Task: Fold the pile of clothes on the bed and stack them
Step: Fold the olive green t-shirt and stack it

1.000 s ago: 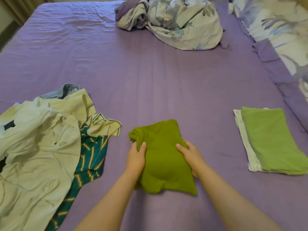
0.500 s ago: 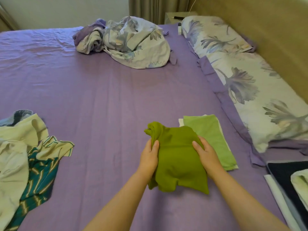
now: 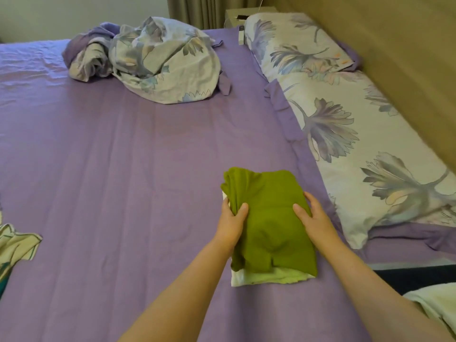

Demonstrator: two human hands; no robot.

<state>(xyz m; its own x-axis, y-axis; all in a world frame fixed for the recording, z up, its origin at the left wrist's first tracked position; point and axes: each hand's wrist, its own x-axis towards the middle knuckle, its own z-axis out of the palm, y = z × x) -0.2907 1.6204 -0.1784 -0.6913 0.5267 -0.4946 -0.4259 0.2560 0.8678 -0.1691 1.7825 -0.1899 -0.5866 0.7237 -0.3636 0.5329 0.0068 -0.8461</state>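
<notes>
i count one folded olive-green garment in my hands, sitting on top of a stack of two folded pieces: a light green one and a white one, both showing only as strips at the near edge. my left hand grips the garment's bunched left edge, thumb on top and fingers tucked under; my right hand holds the right edge, thumb on top, fingers hidden beyond the cloth. the hands are apart, one on each side. the stack lies on the purple bed sheet, near the long floral pillow on the right. one crumpled floral bundle sits at the far side, well apart. one corner of the unfolded pile pokes in at the left edge. between that pile and the stack the sheet is open. at the lower right corner, one dark cloth and one pale cloth lie close to my right forearm.
</notes>
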